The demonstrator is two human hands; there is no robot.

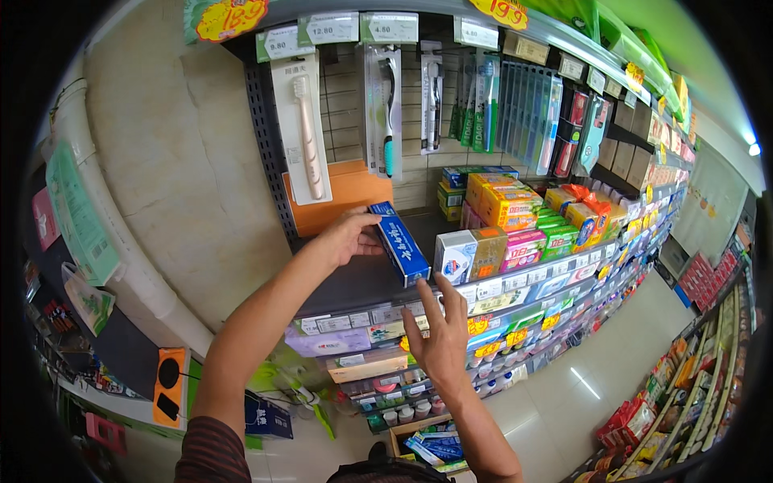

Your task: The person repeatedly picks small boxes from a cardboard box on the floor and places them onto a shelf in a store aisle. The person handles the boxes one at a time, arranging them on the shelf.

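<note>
A long blue toothpaste box (400,246) lies tilted over the dark shelf board (326,287), its short end towards me. My left hand (349,236) grips the box by its far left part, thumb on the top edge and fingers beneath. At the near end, my right hand (441,338) is raised with its fingers spread and holds nothing. Its fingertips are close to the box's near corner; whether they touch is unclear. Just right of it stands a white soap box (455,258) beside a brown-gold box (488,250). An orange panel (344,193) leans behind my left hand.
Packaged toothbrushes (380,115) hang above from hooks. Stacked yellow soap packs (504,202) fill the shelf further right. Lower shelves with price strips (410,314) run below. On the floor, an open carton (397,444) holds several blue boxes. A white pipe (121,223) runs down the left wall.
</note>
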